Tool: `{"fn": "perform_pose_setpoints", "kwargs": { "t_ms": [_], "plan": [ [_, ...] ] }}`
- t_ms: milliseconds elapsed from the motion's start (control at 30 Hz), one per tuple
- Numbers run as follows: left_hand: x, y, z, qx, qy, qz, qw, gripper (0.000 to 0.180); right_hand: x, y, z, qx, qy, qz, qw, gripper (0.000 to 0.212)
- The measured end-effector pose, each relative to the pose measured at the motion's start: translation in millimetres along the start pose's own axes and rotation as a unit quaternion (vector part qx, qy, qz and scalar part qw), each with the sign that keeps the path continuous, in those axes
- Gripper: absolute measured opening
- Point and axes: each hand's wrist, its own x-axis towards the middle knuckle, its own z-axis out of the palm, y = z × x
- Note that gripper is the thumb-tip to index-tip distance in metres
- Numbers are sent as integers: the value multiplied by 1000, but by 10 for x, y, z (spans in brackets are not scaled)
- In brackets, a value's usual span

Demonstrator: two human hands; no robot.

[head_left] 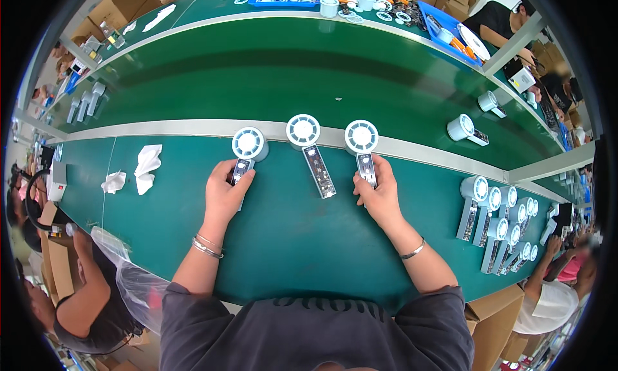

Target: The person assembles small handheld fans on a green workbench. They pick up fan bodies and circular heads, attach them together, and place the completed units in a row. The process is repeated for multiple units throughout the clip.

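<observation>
Three pale blue handheld fans with round vented heads and open handles showing circuit boards are in front of me on the green table. My left hand (228,189) is closed round the handle of the left handheld fan (249,144). Around the handle of the right handheld fan (361,137) the fingers of my right hand (378,185) are wrapped. Between my hands lies the middle handheld fan (317,168), untouched, its head by the metal rail and its handle slanting toward me. Parts of both held handles are hidden by my fingers.
More handheld fans (477,189) stand in rows at the right of the table (309,249). Crumpled white paper (148,167) lies at left. A raised shelf at the back carries a blue tray (283,2) of parts. A cardboard box (494,316) is at near right. Co-workers sit on both sides.
</observation>
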Motion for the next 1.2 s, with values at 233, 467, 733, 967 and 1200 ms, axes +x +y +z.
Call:
{"fn": "perform_pose_setpoints", "kwargs": {
  "t_ms": [233, 467, 733, 967, 1200],
  "plan": [
    [-9, 49, 99, -3, 32, 19, 999, 28, 223, 27, 205, -100, -26, -68, 992, 36],
    [-10, -94, 88, -43, 11, -15, 999, 29, 592, -321, -368, -404, 114, -197, 886, 24],
    [-18, -11, 53, -71, -3, -35, 997, 29, 1257, -288, -2621, -675, 201, 136, 697, 30],
    [7, -23, 36, -67, -24, -18, 997, 27, 1086, -330, -2506, -728, 116, 49, 674, 23],
    [6, -73, 39, -92, -25, -13, 995, 27, 353, -601, -1268, -169, 57, 15, 984, 54]
  ]
}}
